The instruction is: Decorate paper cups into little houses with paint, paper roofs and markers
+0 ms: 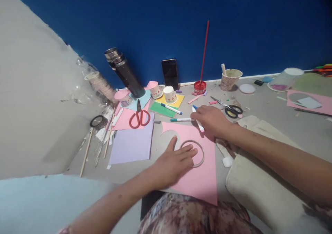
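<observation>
My left hand [178,159] lies flat with fingers spread on a sheet of pink paper [204,182]. Its fingertips rest over a thin grey ring [203,154] on that sheet. A curved piece is cut out of the sheet's upper left corner. At the sheet's top edge my right hand [212,120] is closed round a white marker [200,125] with a pink end; a blue tip shows above the fingers. Beside it lie a green-capped marker [178,120] and a blue-capped marker [171,109].
Red-handled scissors [139,118] lie on paper beside a purple sheet [132,144]. A dark flask [127,73], decorated paper cups [170,95] and a phone [170,73] stand behind. Right are black-handled scissors [230,110], a patterned cup [229,82] and a beige cloth bag [249,178].
</observation>
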Demonstrator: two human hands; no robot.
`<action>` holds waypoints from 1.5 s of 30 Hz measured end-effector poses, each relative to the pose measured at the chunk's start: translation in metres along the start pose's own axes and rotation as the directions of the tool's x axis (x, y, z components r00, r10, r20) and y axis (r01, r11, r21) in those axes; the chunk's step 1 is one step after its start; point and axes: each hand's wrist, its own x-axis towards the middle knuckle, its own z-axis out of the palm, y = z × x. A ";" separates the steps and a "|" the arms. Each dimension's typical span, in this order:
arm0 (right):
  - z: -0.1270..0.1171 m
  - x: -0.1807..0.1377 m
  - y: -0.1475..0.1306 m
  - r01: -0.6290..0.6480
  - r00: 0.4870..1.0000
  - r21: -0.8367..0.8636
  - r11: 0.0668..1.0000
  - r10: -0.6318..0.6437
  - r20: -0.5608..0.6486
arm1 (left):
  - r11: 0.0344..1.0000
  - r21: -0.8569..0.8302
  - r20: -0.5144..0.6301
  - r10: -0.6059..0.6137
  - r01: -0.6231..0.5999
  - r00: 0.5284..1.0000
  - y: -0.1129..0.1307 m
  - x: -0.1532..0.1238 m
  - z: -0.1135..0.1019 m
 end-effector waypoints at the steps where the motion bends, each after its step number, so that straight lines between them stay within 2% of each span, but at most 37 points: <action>1: -0.002 -0.007 0.001 0.003 1.000 0.007 1.000 -0.003 -0.018 | 0.998 -0.054 0.007 0.040 -0.040 0.999 -0.011 0.000 -0.009; 3: -0.002 -0.022 -0.001 0.077 0.995 0.090 0.993 -0.071 -0.069 | 0.991 -0.113 0.025 0.070 -0.067 0.997 -0.028 -0.001 -0.029; 5: 0.004 -0.038 -0.005 0.214 0.975 0.199 0.956 -0.197 -0.102 | 0.990 -0.133 0.044 0.057 -0.050 0.997 -0.034 -0.002 -0.046; 8: 0.015 -0.060 -0.013 0.295 0.955 0.263 0.918 -0.280 -0.096 | 0.990 -0.066 -0.090 -0.132 0.126 0.987 -0.024 -0.004 -0.055; 11: 0.020 -0.075 -0.022 0.312 0.949 0.289 0.905 -0.287 -0.128 | 0.961 -0.010 -0.243 -0.270 0.276 0.932 -0.002 -0.002 -0.044; 15: 0.018 -0.084 -0.033 0.354 0.933 0.335 0.873 -0.308 -0.185 | 0.933 0.008 -0.367 -0.333 0.361 0.868 0.027 0.002 -0.012; 18: 0.015 -0.086 -0.034 0.374 0.918 0.378 0.847 -0.280 -0.282 | 0.912 -0.002 -0.419 -0.374 0.411 0.828 0.036 -0.001 0.011; 20: 0.014 -0.084 -0.031 0.360 0.903 0.402 0.842 -0.206 -0.378 | 0.936 0.003 -0.404 -0.321 0.352 0.857 0.034 -0.005 0.019; 23: 0.013 -0.079 -0.024 0.360 0.876 0.478 0.801 -0.115 -0.468 | 0.979 -0.006 -0.308 -0.195 0.203 0.931 0.021 -0.011 0.014; 26: 0.011 -0.079 -0.021 0.405 0.882 0.518 0.753 -0.174 -0.438 | 0.995 0.014 -0.202 -0.098 0.103 0.974 0.007 -0.012 0.000; 28: 0.008 -0.082 -0.024 0.437 0.887 0.497 0.749 -0.268 -0.376 | 0.991 0.047 -0.218 -0.112 0.125 0.970 0.008 -0.010 -0.005; 30: 0.002 -0.087 -0.029 0.445 0.893 0.486 0.752 -0.334 -0.300 | 0.973 0.067 -0.307 -0.190 0.220 0.932 0.017 -0.008 -0.003; 32: -0.004 -0.091 -0.037 0.371 0.929 0.517 0.772 -0.305 -0.212 | 0.944 0.047 -0.389 -0.283 0.326 0.877 0.030 -0.005 0.005; 34: -0.011 -0.094 -0.044 0.237 0.971 0.539 0.808 -0.216 -0.104 | 0.917 -0.007 -0.409 -0.366 0.399 0.836 0.041 -0.005 0.015; 36: -0.017 -0.095 -0.051 0.214 0.974 0.537 0.816 -0.223 -0.048 | 0.896 -0.084 -0.404 -0.431 0.436 0.807 0.047 -0.006 0.024; 38: -0.019 -0.095 -0.055 0.243 0.967 0.501 0.831 -0.248 -0.059 | 0.886 -0.164 -0.406 -0.461 0.433 0.789 0.047 -0.008 0.029; 40: -0.019 -0.096 -0.057 0.303 0.953 0.413 0.859 -0.271 -0.134 | 0.892 -0.217 -0.416 -0.452 0.397 0.789 0.045 -0.010 0.031; 43: -0.016 -0.099 -0.059 0.449 0.883 0.254 0.856 -0.384 -0.269 | 0.898 -0.235 -0.419 -0.440 0.373 0.794 0.043 -0.014 0.029; 45: -0.013 -0.102 -0.059 0.494 0.857 0.211 0.844 -0.431 -0.282 | 0.894 -0.221 -0.410 -0.448 0.391 0.794 0.043 -0.016 0.029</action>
